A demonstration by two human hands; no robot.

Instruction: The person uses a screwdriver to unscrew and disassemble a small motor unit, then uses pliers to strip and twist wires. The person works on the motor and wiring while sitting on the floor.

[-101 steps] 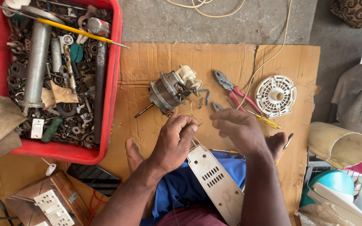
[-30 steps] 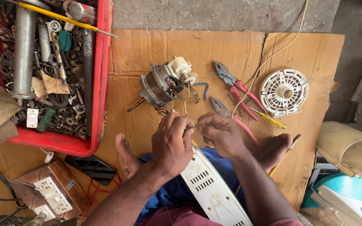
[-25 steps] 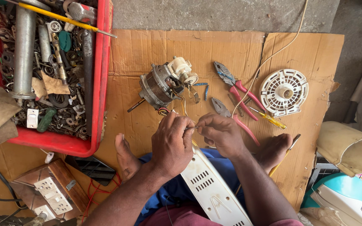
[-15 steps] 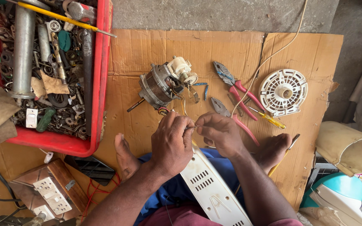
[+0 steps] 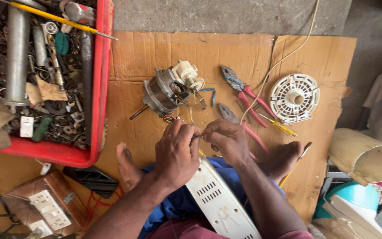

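Observation:
My left hand (image 5: 177,152) and my right hand (image 5: 227,140) meet at the fingertips and pinch thin wires (image 5: 198,136) between them. The wires run up to a small electric fan motor (image 5: 165,90) lying on the cardboard sheet (image 5: 155,48) just beyond my hands. A white vented housing (image 5: 219,203) rests across my lap, under my wrists. Two red-handled pliers (image 5: 244,95) lie to the right of the motor, close to my right hand. My bare feet rest on the cardboard on either side.
A red crate (image 5: 100,79) full of metal parts and tools stands at the left. A white round fan cover (image 5: 294,98) and a yellow screwdriver (image 5: 278,125) lie right. A wooden socket board (image 5: 49,208) sits lower left. Buckets and containers (image 5: 363,155) crowd the right edge.
Since 3.4 s ago my hands have closed together on the wires and the view has shifted. Over the last second they have hardly moved.

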